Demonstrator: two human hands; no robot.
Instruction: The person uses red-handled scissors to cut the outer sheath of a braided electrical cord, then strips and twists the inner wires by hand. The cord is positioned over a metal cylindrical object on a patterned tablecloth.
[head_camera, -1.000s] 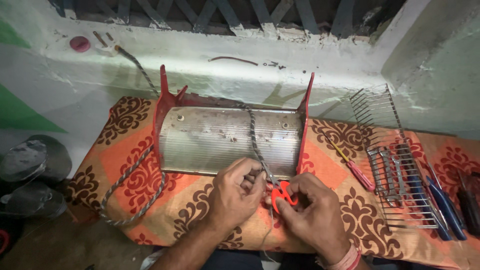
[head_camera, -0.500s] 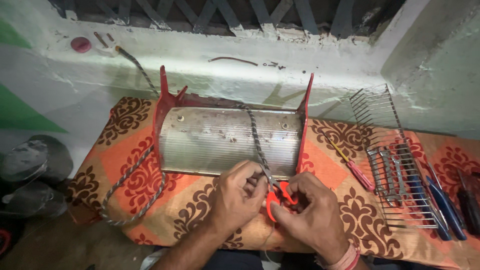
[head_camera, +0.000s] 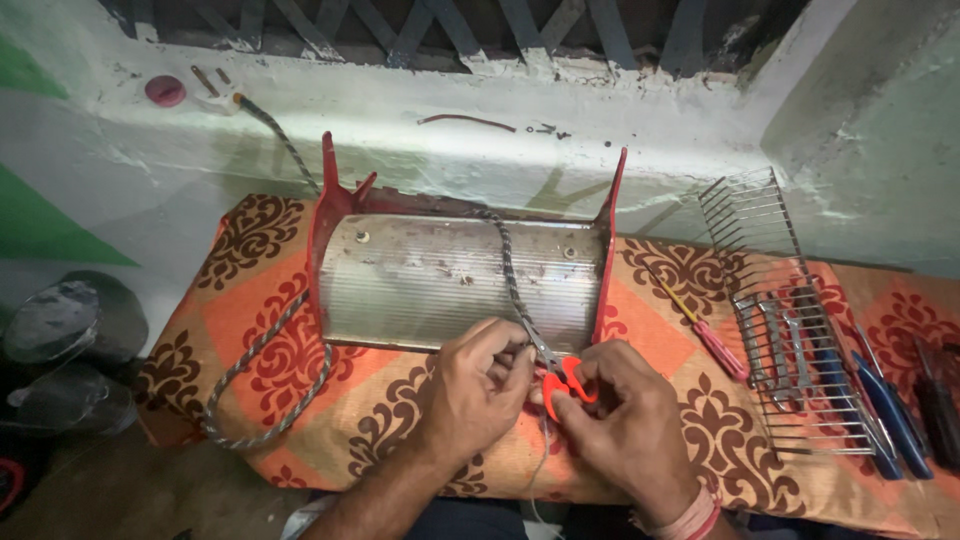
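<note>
- At the near edge of the patterned orange cloth, both hands meet just in front of the ribbed metal heater shell; its red end plates stand upright.
- Left hand: fingers curled shut, pinching the braided cord where it comes down off the shell.
- Right hand: fingers closed through the red handles of the scissors; blades point at the cord beside the left fingertips; how far they gape is hidden.
- Wire grille lies well apart to the right.
</note>
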